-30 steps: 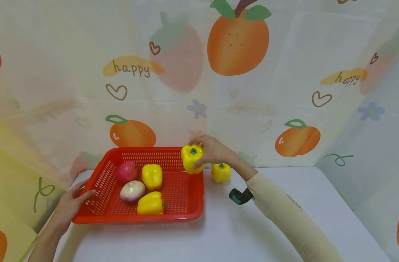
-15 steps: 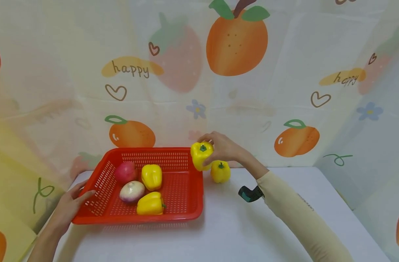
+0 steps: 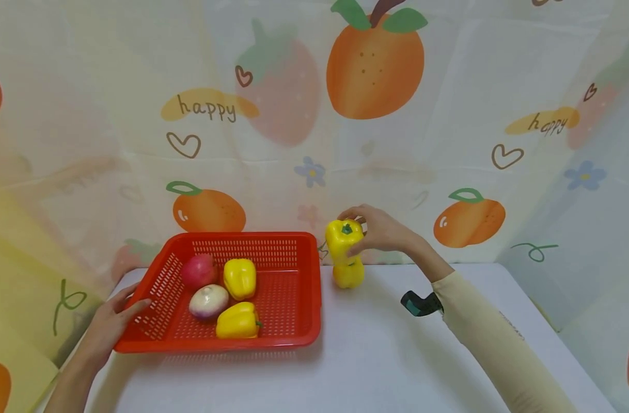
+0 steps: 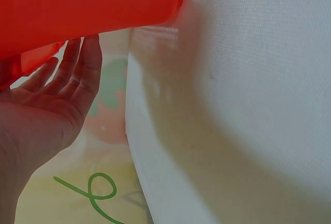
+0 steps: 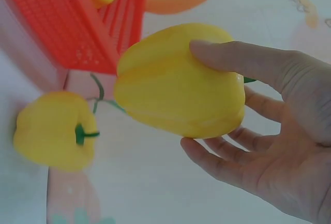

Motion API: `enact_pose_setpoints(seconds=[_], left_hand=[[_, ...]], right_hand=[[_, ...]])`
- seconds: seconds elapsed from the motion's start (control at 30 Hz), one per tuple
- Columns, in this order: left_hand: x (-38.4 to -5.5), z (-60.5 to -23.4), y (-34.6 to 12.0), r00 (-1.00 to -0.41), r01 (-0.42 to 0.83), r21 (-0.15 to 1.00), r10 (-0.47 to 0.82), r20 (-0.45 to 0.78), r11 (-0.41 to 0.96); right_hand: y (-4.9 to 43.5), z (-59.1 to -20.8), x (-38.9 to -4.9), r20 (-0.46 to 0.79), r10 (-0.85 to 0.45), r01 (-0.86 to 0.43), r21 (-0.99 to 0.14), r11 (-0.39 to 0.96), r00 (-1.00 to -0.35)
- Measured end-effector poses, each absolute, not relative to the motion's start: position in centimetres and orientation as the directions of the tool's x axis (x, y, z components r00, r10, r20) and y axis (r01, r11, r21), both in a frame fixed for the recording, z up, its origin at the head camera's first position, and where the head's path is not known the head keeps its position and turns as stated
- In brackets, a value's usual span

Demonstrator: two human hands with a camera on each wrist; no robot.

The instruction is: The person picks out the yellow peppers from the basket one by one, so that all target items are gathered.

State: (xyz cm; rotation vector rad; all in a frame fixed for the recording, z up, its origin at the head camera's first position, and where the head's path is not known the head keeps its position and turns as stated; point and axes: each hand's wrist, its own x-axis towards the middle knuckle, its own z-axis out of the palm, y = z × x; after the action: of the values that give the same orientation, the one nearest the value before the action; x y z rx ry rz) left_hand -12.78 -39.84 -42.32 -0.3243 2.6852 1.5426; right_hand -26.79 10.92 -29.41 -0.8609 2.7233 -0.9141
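My right hand [image 3: 379,229] holds a yellow bell pepper [image 3: 342,241] in the air by its side, thumb on the near face, fingers on the far side. In the right wrist view this bell pepper [image 5: 178,81] is apart from a second bell pepper [image 5: 54,131] standing on the table. Seen from the head, the raised one partly covers the standing bell pepper [image 3: 348,276], right of the red basket [image 3: 216,345]. My left hand [image 3: 107,328] grips the basket's left rim, thumb over the edge; the left wrist view shows its fingers [image 4: 92,61] against the outside.
Inside the basket lie two yellow bell peppers [image 3: 239,279], a dark pink round fruit [image 3: 199,271] and a white-and-purple turnip-like vegetable [image 3: 209,302]. A fruit-printed curtain [image 3: 273,189] hangs behind the white table [image 3: 345,373].
My right hand has carried the bell pepper rightward, from over the basket's right end to above the standing pepper. My left hand and the basket have stayed put.
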Motion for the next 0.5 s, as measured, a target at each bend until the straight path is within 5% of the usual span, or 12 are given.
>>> enact_pose_setpoints(seconds=[0.5], left_hand=[[-13.9, -42.8, -39.3, -0.985, -0.151, 0.882, -0.143, -0.097, 0.446]], right_hand=[[17.7, -29.3, -27.5, 0.073, -0.490, -0.424, -0.622, 0.659, -0.868]])
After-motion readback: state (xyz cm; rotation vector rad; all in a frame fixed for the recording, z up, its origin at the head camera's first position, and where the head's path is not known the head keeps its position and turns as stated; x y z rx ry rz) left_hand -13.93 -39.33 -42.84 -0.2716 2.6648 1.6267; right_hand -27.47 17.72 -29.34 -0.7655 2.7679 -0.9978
